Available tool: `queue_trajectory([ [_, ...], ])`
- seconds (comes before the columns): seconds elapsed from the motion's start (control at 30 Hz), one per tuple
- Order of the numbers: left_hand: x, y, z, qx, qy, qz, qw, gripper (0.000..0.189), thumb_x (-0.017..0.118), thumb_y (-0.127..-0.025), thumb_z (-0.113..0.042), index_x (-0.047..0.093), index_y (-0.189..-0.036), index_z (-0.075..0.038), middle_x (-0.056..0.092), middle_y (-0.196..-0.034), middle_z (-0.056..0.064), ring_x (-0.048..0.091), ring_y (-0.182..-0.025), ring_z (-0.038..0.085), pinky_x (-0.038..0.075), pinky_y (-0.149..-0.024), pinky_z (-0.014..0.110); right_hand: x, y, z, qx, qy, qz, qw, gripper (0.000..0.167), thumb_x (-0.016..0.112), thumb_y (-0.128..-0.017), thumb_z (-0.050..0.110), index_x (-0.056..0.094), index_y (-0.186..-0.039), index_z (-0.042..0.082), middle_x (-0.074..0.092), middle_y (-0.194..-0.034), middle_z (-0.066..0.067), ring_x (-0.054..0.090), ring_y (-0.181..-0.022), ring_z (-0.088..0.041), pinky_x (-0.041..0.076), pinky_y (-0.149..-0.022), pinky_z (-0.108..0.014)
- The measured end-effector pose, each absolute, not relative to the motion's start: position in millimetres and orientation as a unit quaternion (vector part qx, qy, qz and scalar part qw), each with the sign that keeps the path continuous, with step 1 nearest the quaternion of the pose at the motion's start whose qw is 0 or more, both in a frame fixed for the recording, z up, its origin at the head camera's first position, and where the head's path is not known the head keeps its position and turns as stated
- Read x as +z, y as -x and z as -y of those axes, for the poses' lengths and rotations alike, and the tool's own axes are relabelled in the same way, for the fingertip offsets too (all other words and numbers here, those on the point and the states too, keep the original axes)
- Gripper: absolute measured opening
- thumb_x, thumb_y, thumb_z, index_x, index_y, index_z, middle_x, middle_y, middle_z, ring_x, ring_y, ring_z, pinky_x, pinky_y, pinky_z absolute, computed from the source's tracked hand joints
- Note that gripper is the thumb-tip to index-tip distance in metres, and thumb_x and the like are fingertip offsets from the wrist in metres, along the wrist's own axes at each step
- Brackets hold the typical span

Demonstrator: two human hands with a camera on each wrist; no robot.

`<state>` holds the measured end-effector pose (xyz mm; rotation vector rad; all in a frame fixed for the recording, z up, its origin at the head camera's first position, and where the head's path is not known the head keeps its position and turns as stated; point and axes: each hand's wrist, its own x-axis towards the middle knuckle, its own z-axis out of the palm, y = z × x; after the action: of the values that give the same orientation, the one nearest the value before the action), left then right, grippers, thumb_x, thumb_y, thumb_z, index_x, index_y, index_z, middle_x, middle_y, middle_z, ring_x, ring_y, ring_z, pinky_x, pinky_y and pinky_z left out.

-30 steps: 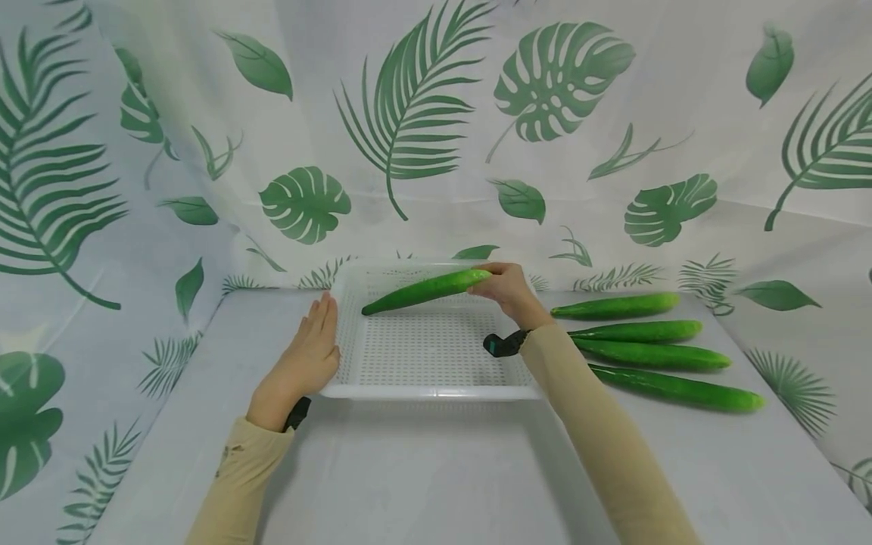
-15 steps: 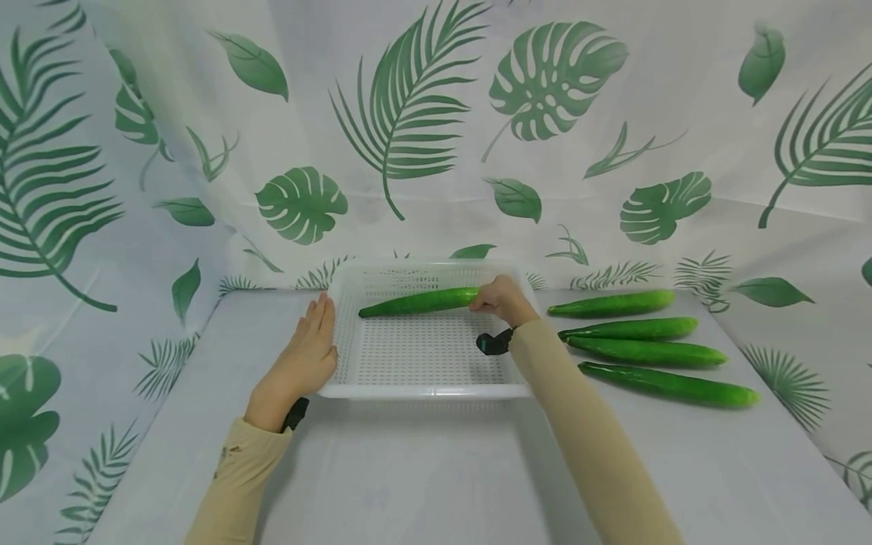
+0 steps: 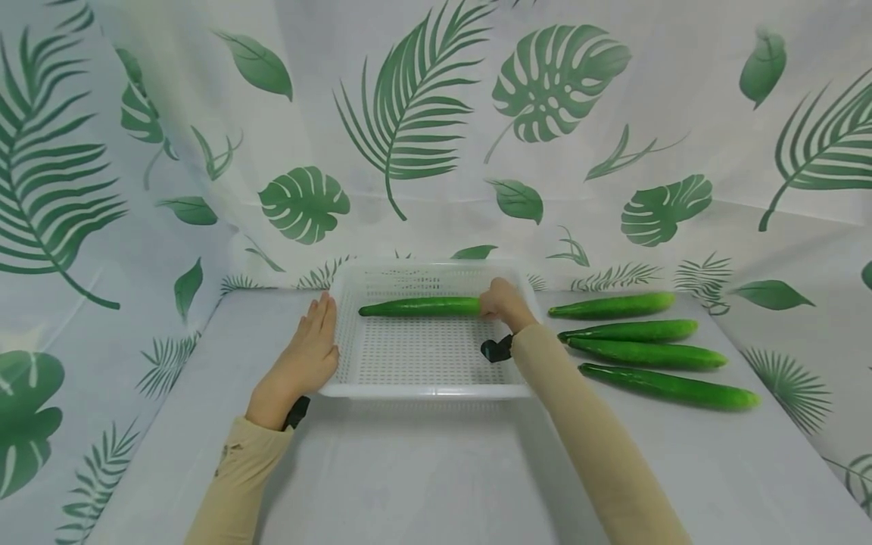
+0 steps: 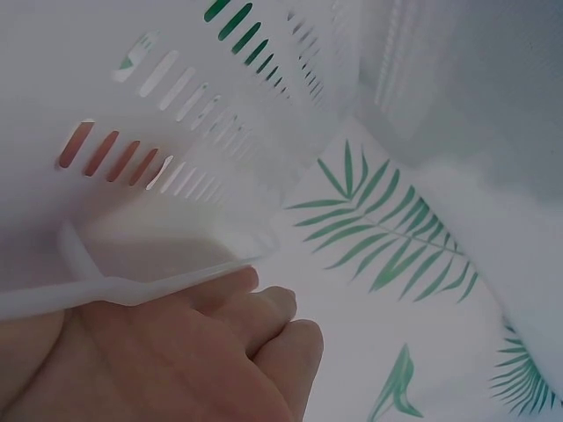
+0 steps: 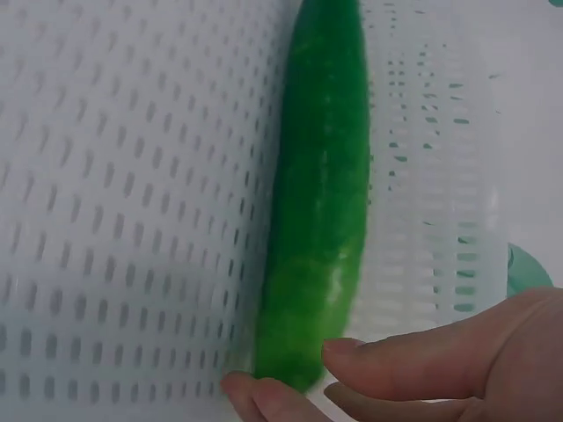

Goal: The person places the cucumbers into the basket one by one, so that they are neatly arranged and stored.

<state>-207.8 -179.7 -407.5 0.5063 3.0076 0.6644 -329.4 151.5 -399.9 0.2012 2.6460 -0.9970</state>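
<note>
"What's the right hand (image 3: 506,303) doing?"

"Its grip is narrow — thumb on one side, fingers on the other, curled round the pale end of a cucumber (image 3: 418,306)."

"And where does that cucumber lie?"

"Inside the white basket (image 3: 425,392), crosswise, nearer the far wall (its dark tip points left)."

"The left hand (image 3: 306,356)?"

"Fingers straight, nothing in its grip — it rests against the outside of the basket's left wall, by the rim."

"Anything else about?"

"Four more cucumbers (image 3: 647,353) on the desk (image 3: 415,477), right of the basket."
</note>
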Motion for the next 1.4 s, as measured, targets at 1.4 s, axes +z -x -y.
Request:
queue_trajectory([
  [1.4, -407, 206, 178, 0.216, -0.157, -0.964, 0.011, 0.071, 0.037, -0.095, -0.004, 0.000, -0.152, 0.014, -0.006, -0.161, 0.030, -0.007, -0.148, 0.043, 0.005, -0.118, 0.059, -325, 213, -329, -0.690, 0.184, -0.671, -0.198, 0.030, 0.058, -0.096, -0.002, 0.056, -0.117, -0.023, 0.072, -0.108, -0.014, 0.070, -0.096, -0.021, 0.055, -0.086, -0.025],
])
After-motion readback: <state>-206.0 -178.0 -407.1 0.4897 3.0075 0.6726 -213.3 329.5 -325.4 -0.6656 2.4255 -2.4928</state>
